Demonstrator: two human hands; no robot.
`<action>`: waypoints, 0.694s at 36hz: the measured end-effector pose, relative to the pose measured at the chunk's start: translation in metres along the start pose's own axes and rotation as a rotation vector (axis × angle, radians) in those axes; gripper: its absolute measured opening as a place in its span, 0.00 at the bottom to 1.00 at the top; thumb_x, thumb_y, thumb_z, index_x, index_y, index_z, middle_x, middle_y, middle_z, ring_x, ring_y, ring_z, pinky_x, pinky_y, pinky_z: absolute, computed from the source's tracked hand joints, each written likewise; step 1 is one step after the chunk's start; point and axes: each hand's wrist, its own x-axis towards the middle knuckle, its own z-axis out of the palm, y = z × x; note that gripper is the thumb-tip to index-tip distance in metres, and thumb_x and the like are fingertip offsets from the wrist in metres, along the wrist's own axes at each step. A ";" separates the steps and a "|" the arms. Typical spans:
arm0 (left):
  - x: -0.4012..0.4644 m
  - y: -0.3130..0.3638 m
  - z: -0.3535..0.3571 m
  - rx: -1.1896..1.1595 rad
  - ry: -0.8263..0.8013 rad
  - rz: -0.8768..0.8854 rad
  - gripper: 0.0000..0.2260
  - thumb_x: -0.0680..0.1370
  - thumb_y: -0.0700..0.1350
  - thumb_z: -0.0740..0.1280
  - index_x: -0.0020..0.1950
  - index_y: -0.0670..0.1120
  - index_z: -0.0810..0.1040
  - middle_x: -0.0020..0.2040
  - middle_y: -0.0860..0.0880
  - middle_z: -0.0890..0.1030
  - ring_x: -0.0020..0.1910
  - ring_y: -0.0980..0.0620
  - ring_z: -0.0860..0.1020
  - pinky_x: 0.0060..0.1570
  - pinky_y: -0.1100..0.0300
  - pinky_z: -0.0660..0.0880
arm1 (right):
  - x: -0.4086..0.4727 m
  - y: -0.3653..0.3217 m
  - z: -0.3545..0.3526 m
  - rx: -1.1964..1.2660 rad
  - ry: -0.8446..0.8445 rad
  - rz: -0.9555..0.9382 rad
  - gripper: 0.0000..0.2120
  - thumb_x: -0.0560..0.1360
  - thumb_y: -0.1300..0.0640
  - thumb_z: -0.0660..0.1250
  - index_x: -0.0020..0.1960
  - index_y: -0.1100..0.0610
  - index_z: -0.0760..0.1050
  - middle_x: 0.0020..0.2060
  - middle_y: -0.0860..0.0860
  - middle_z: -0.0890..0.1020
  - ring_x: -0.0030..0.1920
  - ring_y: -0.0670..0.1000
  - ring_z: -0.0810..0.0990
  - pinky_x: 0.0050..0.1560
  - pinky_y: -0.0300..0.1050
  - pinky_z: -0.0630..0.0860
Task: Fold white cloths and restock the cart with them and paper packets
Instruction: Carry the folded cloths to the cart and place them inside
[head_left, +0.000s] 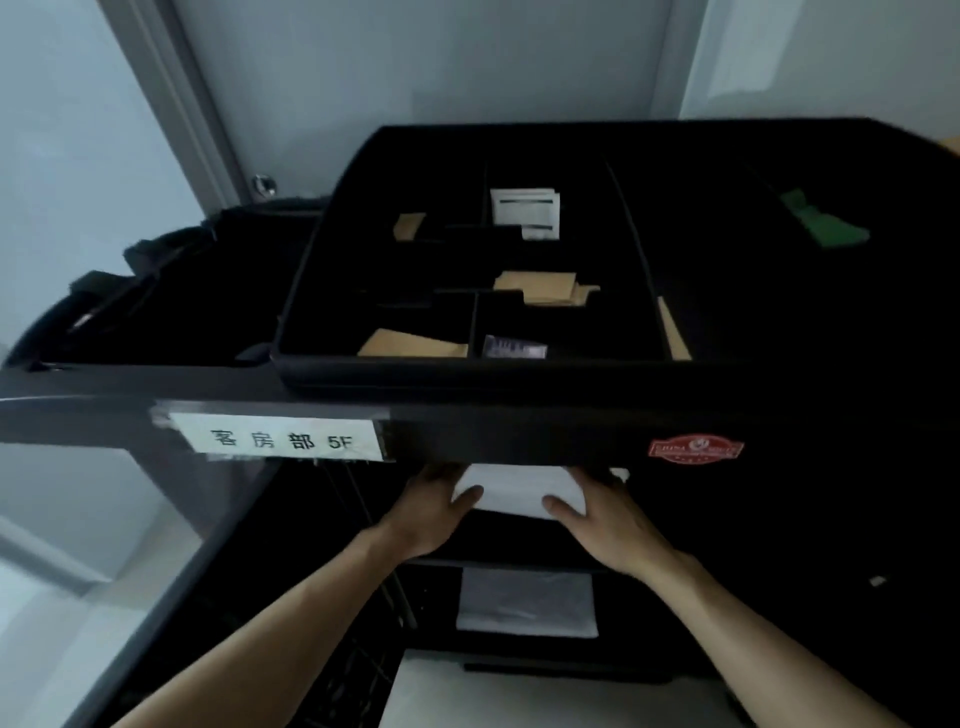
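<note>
Cloth, white and folded (511, 491), is held at the front edge of the cart's upper shelf (498, 564), under the top tray (519, 371). Left hand (428, 512) and right hand (605, 514) grip its side edges, thumbs on top. Judged soft, light, limp; support at both sides is advised.

Both hands hold a folded white cloth (511, 489) just under the cart's top edge (519, 431): left hand (431, 512) on its left end, right hand (605, 514) on its right end, thumbs lying on top. Another folded cloth (525, 603) sits on the shelf below. Top tray (374, 371) has compartments with brown paper packets (540, 288), white packets (525, 208), something green (826, 226). Taped white label (280, 439) left, red sticker (695, 450) right.
</note>
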 end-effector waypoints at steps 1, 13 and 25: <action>-0.008 0.002 -0.003 -0.049 -0.009 -0.009 0.23 0.84 0.52 0.60 0.77 0.45 0.65 0.76 0.43 0.68 0.75 0.45 0.65 0.73 0.57 0.60 | -0.004 -0.005 0.002 0.050 -0.025 0.012 0.33 0.79 0.37 0.59 0.79 0.49 0.57 0.77 0.50 0.64 0.76 0.53 0.62 0.74 0.48 0.62; -0.090 0.033 -0.075 -0.502 0.059 -0.145 0.16 0.83 0.56 0.61 0.64 0.51 0.80 0.58 0.55 0.82 0.57 0.56 0.79 0.52 0.66 0.72 | -0.017 -0.104 0.007 0.496 -0.311 -0.105 0.27 0.77 0.41 0.66 0.74 0.43 0.65 0.70 0.43 0.71 0.64 0.41 0.74 0.57 0.34 0.69; -0.215 -0.011 -0.165 -0.785 0.204 -0.111 0.16 0.82 0.53 0.62 0.65 0.48 0.80 0.58 0.52 0.84 0.59 0.56 0.81 0.64 0.53 0.76 | -0.052 -0.242 0.006 0.735 -0.329 -0.332 0.13 0.78 0.53 0.67 0.63 0.50 0.78 0.57 0.45 0.83 0.58 0.45 0.81 0.61 0.48 0.78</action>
